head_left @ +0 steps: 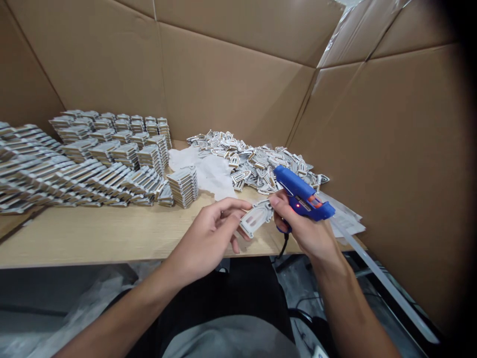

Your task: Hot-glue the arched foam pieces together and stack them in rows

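The left hand (208, 233) holds the left end of a small white-and-brown arched window-shaped piece (257, 219), its thumb and fingers set narrowly on it. The piece is tilted, held up over the pale wooden surface (112, 238), near the front edge and toward the front right corner. The right hand (307, 228) is wrapped around a blue plastic hot-glue gun (296, 189) with a lit red light, while its thumb and a finger reach the piece's right end. The gun's nose points toward the back edge; a long translucent rod (387, 278) trails from its rear past the right edge, and a black cord (285, 246) hangs from its grip at the front edge. Along the back edge, right of the middle, lies a loose heap of similar arched pieces (257, 161), with white paper (203, 171) spread beside it. Many stacks of white-and-brown pieces (108, 151), some leaning, fill the back left part of the surface. Brown cardboard panels (231, 84) rise behind the back edge and at the right.
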`<state>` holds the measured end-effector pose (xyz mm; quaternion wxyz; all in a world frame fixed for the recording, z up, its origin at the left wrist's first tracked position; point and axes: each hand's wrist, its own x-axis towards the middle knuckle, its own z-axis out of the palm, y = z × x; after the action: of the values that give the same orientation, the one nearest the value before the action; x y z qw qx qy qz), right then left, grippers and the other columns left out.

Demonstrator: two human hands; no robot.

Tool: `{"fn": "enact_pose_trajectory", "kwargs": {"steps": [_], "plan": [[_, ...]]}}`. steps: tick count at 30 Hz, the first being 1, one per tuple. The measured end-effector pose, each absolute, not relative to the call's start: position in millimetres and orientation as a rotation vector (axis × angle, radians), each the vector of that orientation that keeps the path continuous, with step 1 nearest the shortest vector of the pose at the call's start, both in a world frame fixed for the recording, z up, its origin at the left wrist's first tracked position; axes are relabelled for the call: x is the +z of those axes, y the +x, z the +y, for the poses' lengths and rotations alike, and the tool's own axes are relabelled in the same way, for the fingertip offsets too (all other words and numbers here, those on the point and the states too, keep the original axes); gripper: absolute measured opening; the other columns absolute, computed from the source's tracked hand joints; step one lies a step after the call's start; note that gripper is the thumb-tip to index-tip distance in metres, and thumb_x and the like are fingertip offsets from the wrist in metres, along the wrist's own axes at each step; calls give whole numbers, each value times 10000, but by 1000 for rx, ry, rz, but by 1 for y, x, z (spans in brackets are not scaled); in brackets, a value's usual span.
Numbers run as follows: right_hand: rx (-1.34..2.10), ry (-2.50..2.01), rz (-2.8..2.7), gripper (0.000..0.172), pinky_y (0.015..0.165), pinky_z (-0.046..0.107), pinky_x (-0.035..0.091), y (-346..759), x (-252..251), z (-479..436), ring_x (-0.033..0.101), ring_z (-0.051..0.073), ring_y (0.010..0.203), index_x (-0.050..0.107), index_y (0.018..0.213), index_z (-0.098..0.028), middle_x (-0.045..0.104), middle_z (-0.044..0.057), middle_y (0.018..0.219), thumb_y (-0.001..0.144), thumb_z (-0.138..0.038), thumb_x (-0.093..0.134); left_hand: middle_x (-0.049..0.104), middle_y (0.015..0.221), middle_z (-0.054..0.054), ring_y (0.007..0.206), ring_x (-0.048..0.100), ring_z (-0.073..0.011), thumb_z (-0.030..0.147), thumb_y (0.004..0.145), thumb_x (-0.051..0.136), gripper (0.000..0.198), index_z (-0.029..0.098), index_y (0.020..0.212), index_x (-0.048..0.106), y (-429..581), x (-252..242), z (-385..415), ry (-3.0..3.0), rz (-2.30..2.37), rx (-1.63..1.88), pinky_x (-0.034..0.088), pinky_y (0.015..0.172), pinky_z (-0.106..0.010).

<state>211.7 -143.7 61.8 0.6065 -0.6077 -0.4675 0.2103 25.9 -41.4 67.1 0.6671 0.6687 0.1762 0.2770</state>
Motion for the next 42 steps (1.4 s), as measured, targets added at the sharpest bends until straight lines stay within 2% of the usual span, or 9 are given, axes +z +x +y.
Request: {"fn": "enact_pose_trajectory", "kwargs": {"steps": [3, 10, 20, 29, 32, 34, 37, 39, 42], "plan": [[494, -1432, -1118, 387, 497, 279, 275, 211, 64, -144, 391, 96, 519, 522, 789, -219, 453, -63, 625, 969, -503, 712, 736, 849, -39, 638, 640, -125, 324, 960, 666, 216, 157, 1065, 754, 28, 66, -39, 1473, 440, 648, 551, 586, -229], [441, -1519, -1184, 414, 510, 284, 279, 207, 69, -146, 399, 102, 522, 503, 771, -218, 455, -61, 591, 977, -528, 687, 769, 891, -48, 851, 707, -137, 266, 836, 841, 185, 142, 943, 753, 27, 61, -33, 1407, 446, 789, 570, 790, -206], [429, -1536, -1187, 404, 500, 279, 263, 208, 69, -147, 392, 96, 505, 510, 762, -216, 448, -64, 573, 986, -510, 674, 721, 796, 5, 719, 671, -89, 233, 872, 808, 141, 154, 920, 702, 27, 65, -34, 1341, 444, 942, 549, 700, -175], [414, -1518, -1159, 390, 490, 270, 273, 208, 71, -143, 377, 90, 496, 524, 748, -212, 442, -64, 560, 981, -483, 680, 718, 866, -9, 900, 739, -151, 231, 910, 764, 130, 174, 956, 657, 25, 66, -36, 1281, 308, 954, 558, 899, -256], [416, -1504, -1137, 380, 488, 270, 277, 210, 69, -143, 385, 90, 488, 534, 761, -212, 452, -64, 558, 974, -485, 691, 665, 798, 8, 763, 714, -148, 215, 921, 710, 84, 178, 939, 637, 22, 69, -38, 1247, 282, 916, 573, 814, -288], [420, -1479, -1128, 381, 491, 270, 281, 212, 67, -143, 400, 92, 491, 520, 766, -216, 462, -64, 568, 972, -481, 701, 612, 775, 27, 604, 628, -108, 217, 921, 677, 57, 181, 922, 634, 21, 70, -38, 1255, 314, 905, 545, 664, -267], [413, -1431, -1104, 391, 492, 271, 289, 214, 65, -144, 420, 96, 499, 495, 760, -223, 469, -65, 583, 966, -466, 723, 537, 713, 49, 461, 415, -54, 219, 932, 606, 50, 187, 920, 643, 21, 67, -37, 1331, 460, 839, 337, 453, -206], [401, -1409, -1083, 390, 488, 273, 294, 215, 64, -145, 424, 97, 498, 497, 758, -225, 471, -66, 590, 959, -458, 737, 484, 650, 57, 463, 338, -60, 205, 937, 548, 106, 188, 933, 653, 22, 65, -35, 1419, 558, 761, 238, 433, -202], [388, -1384, -1064, 368, 480, 277, 300, 216, 63, -144, 427, 100, 495, 518, 768, -227, 477, -65, 600, 952, -446, 749, 447, 603, 61, 499, 359, -92, 211, 959, 472, 197, 194, 1002, 663, 22, 62, -35, 1569, 637, 642, 257, 464, -216]]}}
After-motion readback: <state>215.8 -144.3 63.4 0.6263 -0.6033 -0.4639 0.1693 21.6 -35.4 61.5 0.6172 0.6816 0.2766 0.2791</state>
